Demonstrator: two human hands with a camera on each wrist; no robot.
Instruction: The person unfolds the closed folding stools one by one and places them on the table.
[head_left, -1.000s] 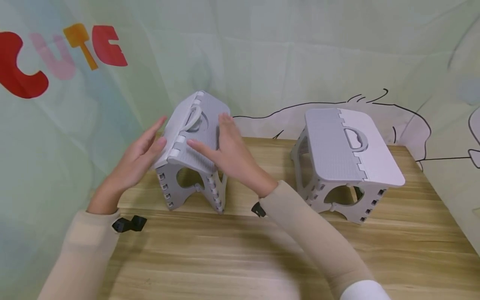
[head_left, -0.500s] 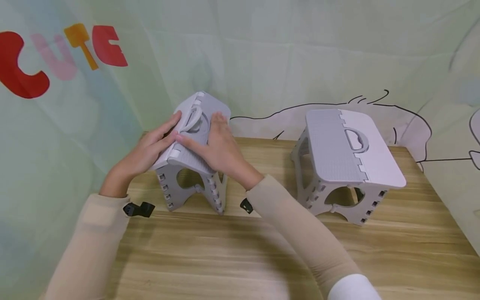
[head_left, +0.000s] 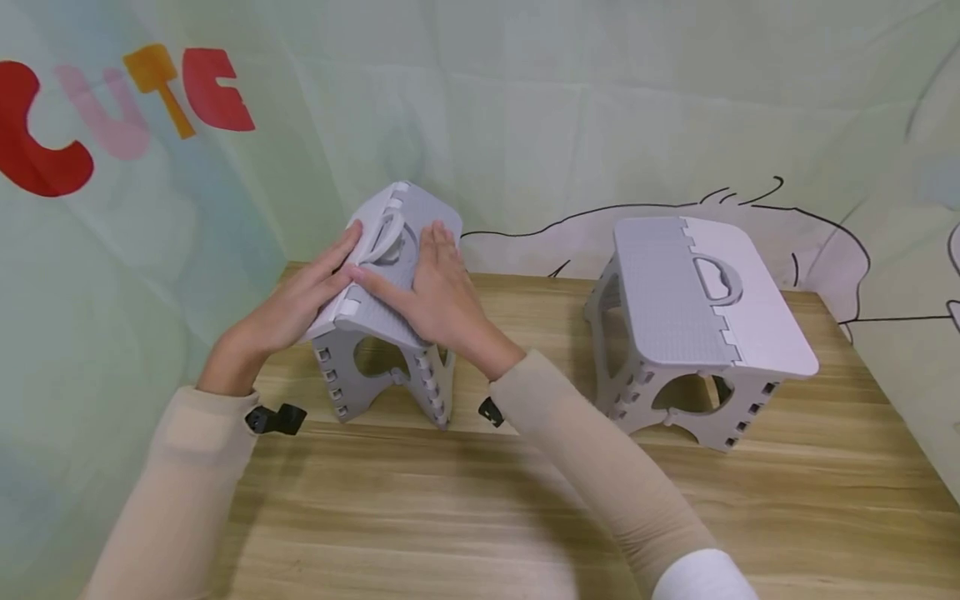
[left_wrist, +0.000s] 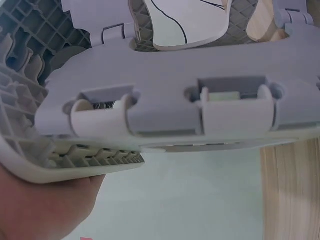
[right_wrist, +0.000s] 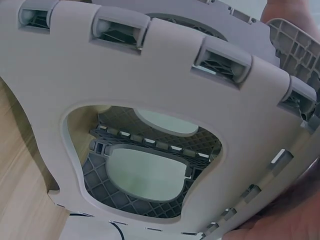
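A grey and pale plastic folding step stool (head_left: 382,327) stands at the left in the head view, its two top halves sloping up to a ridge. Its carry handle (head_left: 393,242) sticks up beside the ridge. My left hand (head_left: 288,307) lies over the left half, fingers extended. Flat on the right half rests my right hand (head_left: 444,296), its thumb reaching the ridge by the left hand's fingertips. The left wrist view has hinge joints (left_wrist: 237,117) close up, with the left hand (left_wrist: 50,210) under the panel's edge. A cut-out leg panel (right_wrist: 165,70) fills the right wrist view.
A second folding stool (head_left: 667,292) stands at the right with its top flat and its legs spread. Both stools are on a wooden tabletop (head_left: 390,517). A printed cloth backdrop (head_left: 517,150) rises behind and along the left side.
Both hands have come inward from beside the left stool and settled on its top halves. Over the last half second they barely move, and the top keeps its peaked shape.
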